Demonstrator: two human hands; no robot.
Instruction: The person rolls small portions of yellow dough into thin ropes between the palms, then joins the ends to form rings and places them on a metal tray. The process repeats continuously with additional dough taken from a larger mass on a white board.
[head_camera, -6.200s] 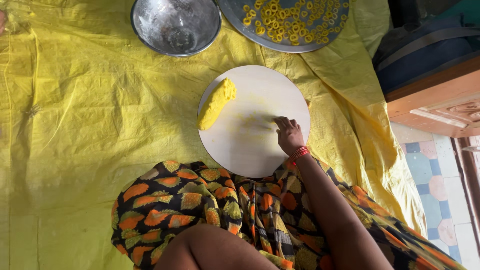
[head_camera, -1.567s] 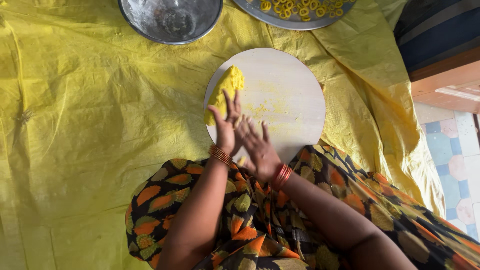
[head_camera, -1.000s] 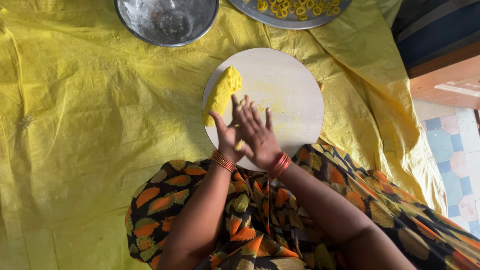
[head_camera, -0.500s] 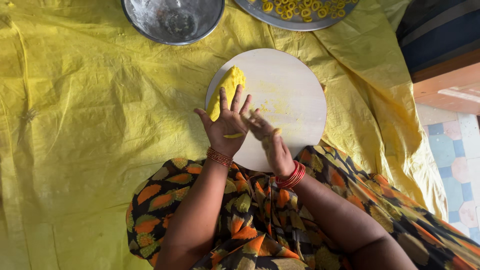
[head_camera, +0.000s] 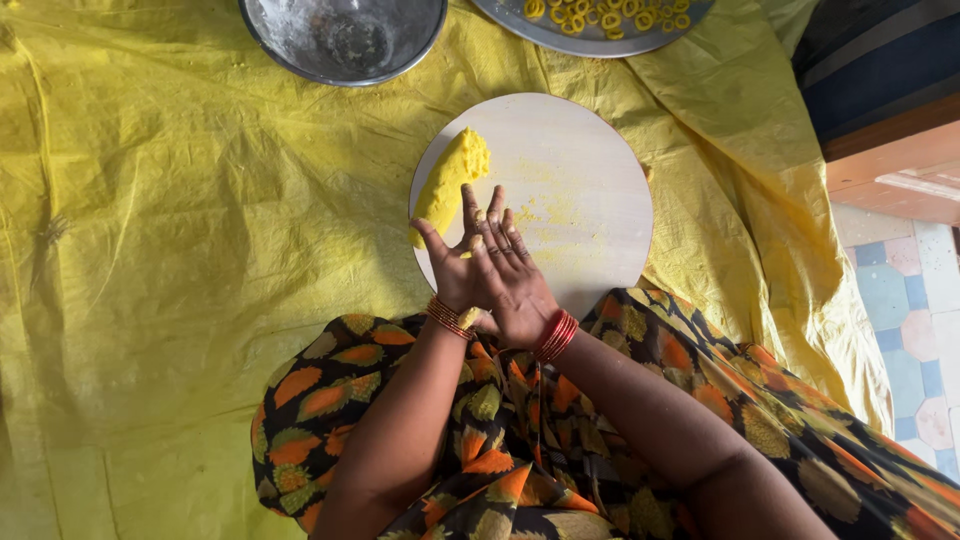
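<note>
Nearest to me is the lap, covered in a dark cloth (head_camera: 520, 440) printed with orange and yellow leaves, and both forearms rise out of it toward the middle of the view. Each wrist carries red bangles (head_camera: 555, 337). My left hand (head_camera: 452, 262) and right hand (head_camera: 512, 280) are pressed flat together, palm against palm, fingers straight and slightly fanned, the right lying over the left. A small piece of yellow dough (head_camera: 468, 318) pokes out from between the heels of the palms, just beside the left wrist, so the hands are closed flat on it rather than curled around it. How much of the piece is hidden between the palms I cannot tell.

The fingertips reach over the near edge of a round pale board (head_camera: 590, 180), which lies on a crinkled yellow plastic sheet (head_camera: 180, 230) spread over the floor. On the left part of the board, just beyond the fingertips, sits a long lump of yellow dough (head_camera: 452, 180), with yellow crumbs scattered near the middle of the board.

Farther off, at the top edge, a steel bowl (head_camera: 345, 40) dusted with flour stands on the sheet, and to its right a steel plate (head_camera: 590, 25) holds small yellow rings. At the far right, patterned floor tiles (head_camera: 900, 310) show beyond the sheet.
</note>
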